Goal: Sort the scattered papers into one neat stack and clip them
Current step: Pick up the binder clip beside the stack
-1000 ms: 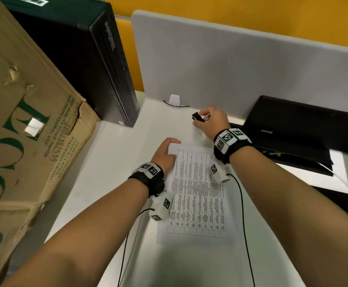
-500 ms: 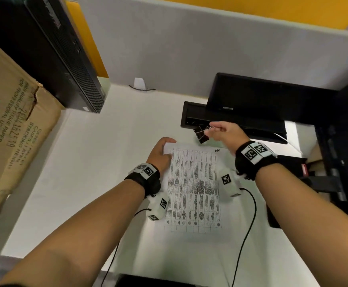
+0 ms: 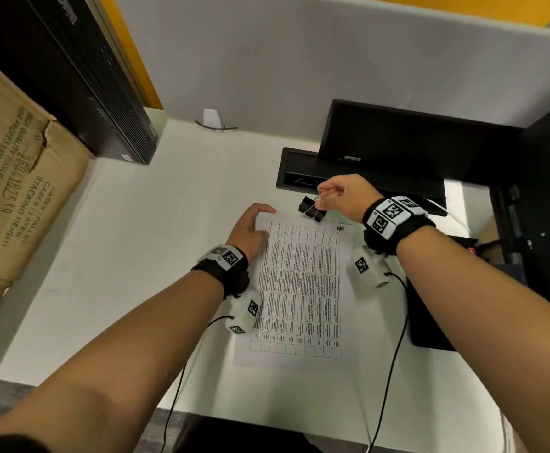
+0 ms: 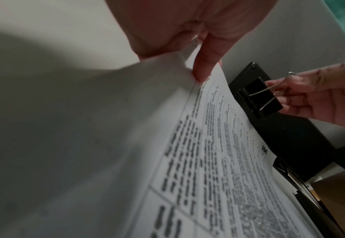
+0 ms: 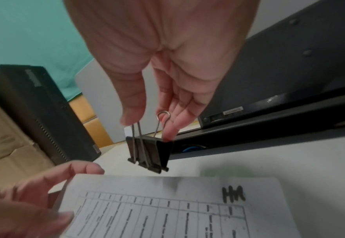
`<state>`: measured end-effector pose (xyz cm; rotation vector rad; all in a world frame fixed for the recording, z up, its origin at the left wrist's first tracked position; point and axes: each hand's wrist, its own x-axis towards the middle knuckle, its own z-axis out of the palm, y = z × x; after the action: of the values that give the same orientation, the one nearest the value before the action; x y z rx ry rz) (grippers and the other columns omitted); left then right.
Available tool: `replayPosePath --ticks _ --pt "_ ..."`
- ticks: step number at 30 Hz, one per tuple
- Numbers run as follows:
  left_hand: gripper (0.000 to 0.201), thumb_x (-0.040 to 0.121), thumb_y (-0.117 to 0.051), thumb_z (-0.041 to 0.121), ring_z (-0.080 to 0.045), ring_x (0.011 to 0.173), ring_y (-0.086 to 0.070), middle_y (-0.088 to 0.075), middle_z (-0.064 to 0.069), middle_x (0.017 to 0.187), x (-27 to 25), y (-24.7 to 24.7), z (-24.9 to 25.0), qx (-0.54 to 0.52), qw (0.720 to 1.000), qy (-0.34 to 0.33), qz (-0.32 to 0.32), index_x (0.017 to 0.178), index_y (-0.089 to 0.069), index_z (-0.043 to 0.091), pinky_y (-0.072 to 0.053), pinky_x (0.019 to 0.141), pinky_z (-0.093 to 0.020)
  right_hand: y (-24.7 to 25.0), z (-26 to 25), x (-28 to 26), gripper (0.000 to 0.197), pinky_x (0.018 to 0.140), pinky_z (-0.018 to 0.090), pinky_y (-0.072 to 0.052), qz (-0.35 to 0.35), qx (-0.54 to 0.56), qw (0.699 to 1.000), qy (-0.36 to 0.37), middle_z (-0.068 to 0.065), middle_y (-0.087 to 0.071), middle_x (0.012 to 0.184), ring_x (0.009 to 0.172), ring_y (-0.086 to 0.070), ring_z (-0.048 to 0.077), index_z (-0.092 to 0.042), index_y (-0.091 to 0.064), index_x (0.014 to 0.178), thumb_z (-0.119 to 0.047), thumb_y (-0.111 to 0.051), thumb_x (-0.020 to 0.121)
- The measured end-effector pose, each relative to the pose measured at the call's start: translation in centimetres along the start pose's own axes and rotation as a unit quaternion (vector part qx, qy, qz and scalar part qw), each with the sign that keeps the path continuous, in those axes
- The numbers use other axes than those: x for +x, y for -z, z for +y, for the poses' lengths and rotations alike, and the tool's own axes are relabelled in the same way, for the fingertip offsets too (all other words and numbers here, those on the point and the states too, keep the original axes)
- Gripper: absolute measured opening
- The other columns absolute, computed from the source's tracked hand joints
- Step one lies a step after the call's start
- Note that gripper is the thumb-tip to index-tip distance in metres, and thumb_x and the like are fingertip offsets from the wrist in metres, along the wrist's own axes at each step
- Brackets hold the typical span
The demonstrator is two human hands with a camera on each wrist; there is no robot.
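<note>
A stack of printed papers (image 3: 299,289) lies on the white desk (image 3: 136,256), a table of text on top. My left hand (image 3: 250,223) grips its far left corner, thumb (image 4: 204,67) on top and fingers (image 5: 82,167) curled round the edge, lifting it slightly. My right hand (image 3: 335,194) pinches the wire handles of a black binder clip (image 3: 311,209), which hangs just above the far edge of the stack. In the right wrist view the binder clip (image 5: 149,153) hangs mouth down over the papers (image 5: 167,209). The binder clip (image 4: 261,98) also shows in the left wrist view.
A black monitor (image 3: 414,138) on its base (image 3: 299,171) stands just behind the papers. A black computer tower (image 3: 80,76) and a cardboard box (image 3: 12,197) fill the left side. A grey partition (image 3: 299,60) closes the back. A dark pad (image 3: 430,322) lies at right.
My right hand has brought the binder clip from the back of the desk to just above the stack's far edge. My left hand stays on the corner.
</note>
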<state>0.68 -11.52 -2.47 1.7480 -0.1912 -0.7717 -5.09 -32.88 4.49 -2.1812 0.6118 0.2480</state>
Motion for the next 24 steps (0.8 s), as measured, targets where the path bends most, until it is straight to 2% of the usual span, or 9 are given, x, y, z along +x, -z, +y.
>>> replayPosePath --ticks 3,9,13,15,17,19,22,24 --pt "0.048 0.083 -0.048 -0.012 -0.021 0.091 -0.061 -0.058 0.004 0.100 -0.2 0.0 0.0 -0.001 1.000 -0.003 -0.003 0.092 -0.058 0.034 -0.059 0.071 -0.038 -0.1 -0.6 0.6 0.037 0.084 0.017 -0.047 -0.015 -0.040 0.999 0.025 0.002 -0.071 0.109 0.100 -0.066 0.013 -0.012 -0.068 0.117 -0.018 -0.077 0.081" --pt "0.046 0.083 -0.044 -0.015 -0.014 0.086 -0.059 -0.057 0.007 0.097 -0.2 0.0 0.0 -0.003 1.000 -0.006 0.006 0.100 -0.057 0.026 -0.059 0.065 -0.030 -1.1 -1.6 1.8 0.026 0.086 0.022 -0.053 -0.045 -0.054 0.996 0.051 -0.002 -0.073 0.096 0.090 -0.069 0.010 -0.014 -0.072 0.104 -0.013 -0.079 0.078" --pt "0.046 0.083 -0.044 -0.015 -0.017 0.087 -0.061 -0.058 0.004 0.097 -0.3 -0.1 -0.1 -0.015 1.000 -0.004 0.010 0.101 -0.058 0.025 -0.059 0.070 -0.038 -1.9 -1.6 2.7 0.024 0.089 0.029 -0.055 -0.077 -0.067 0.994 0.041 -0.003 -0.073 0.091 0.086 -0.069 0.008 -0.015 -0.073 0.101 -0.013 -0.080 0.078" --pt "0.046 0.083 -0.044 -0.015 -0.018 0.089 -0.062 -0.059 0.003 0.098 -0.4 0.0 -0.2 -0.021 1.000 -0.003 0.010 0.102 -0.059 0.023 -0.060 0.069 -0.036 -1.9 -1.2 2.9 0.024 0.091 0.030 -0.054 -0.087 -0.067 0.993 0.033 -0.004 -0.074 0.092 0.088 -0.069 0.008 -0.017 -0.074 0.101 -0.015 -0.079 0.078" --pt "0.045 0.084 -0.042 -0.017 -0.011 0.085 -0.060 -0.058 0.006 0.096 -0.4 0.1 -0.1 -0.021 1.000 -0.003 0.012 0.105 -0.058 0.019 -0.059 0.064 -0.025 -1.7 -0.7 3.0 0.024 0.094 0.033 -0.053 -0.097 -0.063 0.993 0.026 -0.004 -0.074 0.094 0.092 -0.069 0.010 -0.017 -0.074 0.102 -0.017 -0.079 0.079" --pt "0.044 0.084 -0.041 -0.018 -0.006 0.081 -0.059 -0.057 0.007 0.095 -0.6 0.1 0.1 -0.027 1.000 -0.002 0.012 0.107 -0.058 0.016 -0.057 0.060 -0.020 -1.3 -0.2 3.2 0.025 0.096 0.034 -0.052 -0.108 -0.057 0.992 0.017 -0.004 -0.074 0.096 0.095 -0.068 0.011 -0.017 -0.074 0.104 -0.018 -0.078 0.079" --pt "0.045 0.084 -0.040 -0.019 -0.006 0.079 -0.059 -0.056 0.007 0.094 -0.6 0.0 0.1 -0.031 0.999 -0.008 0.012 0.108 -0.058 0.015 -0.056 0.059 -0.020 -0.7 -0.2 3.2 0.029 0.098 0.035 -0.050 -0.137 -0.047 0.990 -0.003 -0.002 -0.075 0.099 0.100 -0.068 0.012 -0.019 -0.072 0.110 -0.021 -0.076 0.081" --pt "0.045 0.083 -0.041 -0.019 -0.009 0.082 -0.060 -0.056 0.007 0.095 -0.6 -0.1 0.0 -0.029 0.999 -0.015 0.009 0.106 -0.058 0.016 -0.057 0.061 -0.022 -0.2 -0.2 3.2 0.036 0.103 0.035 -0.045 -0.161 -0.076 0.984 -0.005 -0.006 -0.071 0.109 0.108 -0.063 0.012 -0.024 -0.068 0.119 -0.027 -0.074 0.083"
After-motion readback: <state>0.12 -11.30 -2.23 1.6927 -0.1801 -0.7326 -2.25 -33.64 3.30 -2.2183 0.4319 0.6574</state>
